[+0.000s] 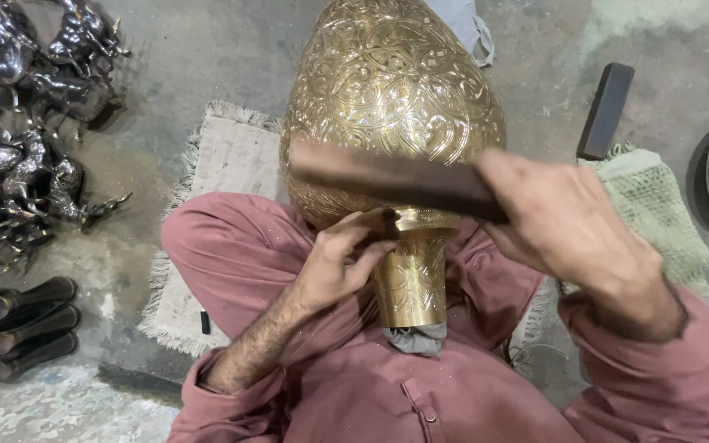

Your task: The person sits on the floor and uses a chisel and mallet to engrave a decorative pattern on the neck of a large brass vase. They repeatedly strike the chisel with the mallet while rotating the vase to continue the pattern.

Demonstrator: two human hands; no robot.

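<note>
Head view: right hand (pixel 564 217) grips dark bar (pixel 387 176) over brass vase (pixel 387 90)

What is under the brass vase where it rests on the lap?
A grey cloth bunches under the mouth of the engraved brass vase, on the pink-clad lap. How far it extends beneath is hidden by the vase.

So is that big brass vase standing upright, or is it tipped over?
Tipped over. The brass vase lies in the person's lap, its narrow neck toward the body and its round belly pointing away over the floor; the left hand steadies the neck.
</note>
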